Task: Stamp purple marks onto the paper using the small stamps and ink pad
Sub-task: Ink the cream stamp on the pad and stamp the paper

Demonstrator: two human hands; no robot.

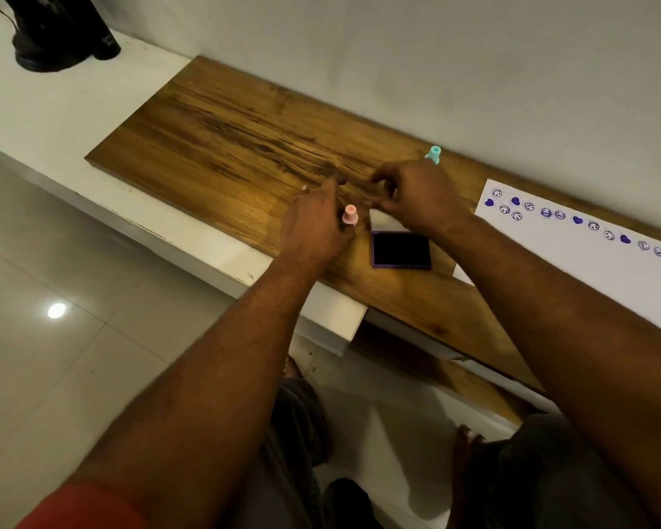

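My left hand [313, 227] lies over the wooden board [222, 135] with its fingers stretched forward. A pink stamp [350, 215] stands upright right beside its thumb side. My right hand [420, 196] hovers behind the ink pad with its fingers curled in towards the left fingertips. Blur hides whether they pinch anything. The purple ink pad [401, 249] lies open and dark, with its pale lid [382, 220] just behind it. A teal stamp [434, 154] pokes up behind my right hand. The white paper [596, 276] at the right carries a row of purple smileys and hearts.
The board rests on a white ledge [54, 120] against a grey wall. A black boot [58, 32] stands at the far left on the ledge. Shiny floor tiles lie below, with my knees and feet at the lower edge.
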